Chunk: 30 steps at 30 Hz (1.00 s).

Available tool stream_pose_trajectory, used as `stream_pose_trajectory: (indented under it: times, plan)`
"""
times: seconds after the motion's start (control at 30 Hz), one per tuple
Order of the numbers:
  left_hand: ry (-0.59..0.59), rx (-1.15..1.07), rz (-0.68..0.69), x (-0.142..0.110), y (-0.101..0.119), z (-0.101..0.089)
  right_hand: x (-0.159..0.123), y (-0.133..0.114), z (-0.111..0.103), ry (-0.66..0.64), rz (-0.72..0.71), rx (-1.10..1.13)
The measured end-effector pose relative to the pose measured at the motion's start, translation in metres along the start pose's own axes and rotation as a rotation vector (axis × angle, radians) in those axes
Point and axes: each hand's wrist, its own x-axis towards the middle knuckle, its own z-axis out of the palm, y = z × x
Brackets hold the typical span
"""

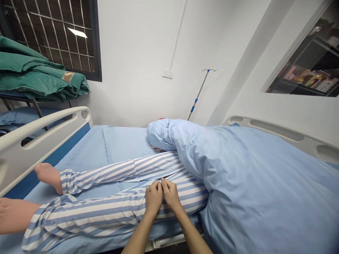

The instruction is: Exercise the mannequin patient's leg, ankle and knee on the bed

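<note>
blue-and-white stripes run down the trousers (pixel 95 211), which lie on the bed along both legs of a reclining figure, under our hands. our left hand (pixel 154 195) and right hand (pixel 171 193) are side by side on the near thigh, each curled closed with the knuckles up and the fingertips tucked down toward the cloth; we cannot tell whether either has a pinch of it.

as for how far along we are, we judge it partway: the quilt (pixel 238 169) lies off the legs and bunched over the figure's upper part, and both trouser legs are on, reaching the ankles. the near foot (pixel 16 213) and far foot (pixel 49 175) are bare, and the quilt has yet to cover either. how the waist is fastened is hidden from us.

beneath is a pale blue sheet (pixel 124 137), lightly creased, ending at a cream bed panel (pixel 53 143) by the feet. beyond it we see green bedding (pixel 39 77) heaped under a barred window (pixel 53 31). a drip pole (pixel 202 88) and a socket (pixel 167 74) show against the white wall (pixel 137 53), and a second window (pixel 312 63) is set high on our right.
</note>
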Motion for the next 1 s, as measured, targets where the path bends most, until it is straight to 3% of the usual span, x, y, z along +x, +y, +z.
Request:
stream_pose_trajectory:
  times: [0.23,0.37,0.47,0.63,0.83,1.0]
  plan:
    - [-0.032,0.037,0.017,-0.004,0.002,0.001,-0.005,0.016,0.003,0.078,0.035,-0.006]
    - [-0.095,-0.038,0.058,-0.013,-0.006,-0.013,-0.006,0.015,0.004,0.080,0.024,-0.040]
    - [-0.089,-0.080,0.051,-0.020,-0.019,-0.038,-0.007,0.014,0.004,0.082,0.011,-0.087]
    - [-0.010,0.014,0.026,-0.023,-0.058,-0.100,-0.009,0.011,0.006,0.070,-0.040,-0.156]
    - [0.143,0.376,-0.073,-0.015,-0.117,-0.169,-0.013,0.008,0.012,0.020,-0.123,-0.447]
    - [0.231,0.708,-0.093,-0.017,-0.151,-0.201,-0.018,0.004,0.020,-0.070,-0.209,-0.776]
